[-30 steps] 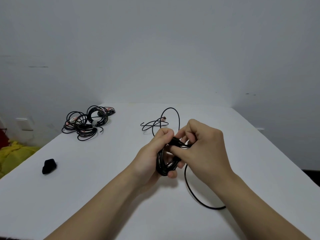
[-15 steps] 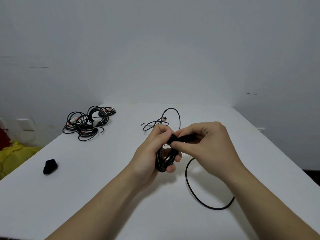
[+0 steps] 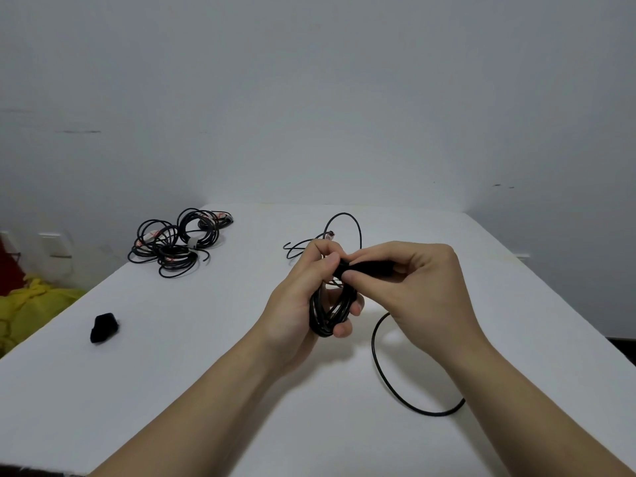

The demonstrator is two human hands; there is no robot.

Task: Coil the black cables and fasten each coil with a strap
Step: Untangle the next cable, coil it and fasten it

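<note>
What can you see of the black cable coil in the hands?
The cable coil is thin, black and rubbery-looking, wound in several loops. The left hand grips it upright over the white table; the right hand pinches a black strap at its top. One loose tail curves down across the table.

The tabletop (image 3: 172, 390) looks smooth, matt white, the coiled black cable (image 3: 325, 315) faintly glossy like plastic, and the black strap (image 3: 370, 269) matt, cloth-like.

Two arms are seen from the wearer's own viewpoint. The left hand (image 3: 296, 297) and the right hand (image 3: 423, 287) are bare, and both forearms are left uncovered down to the bottom edge. Short, plain fingernails are shown.
</note>
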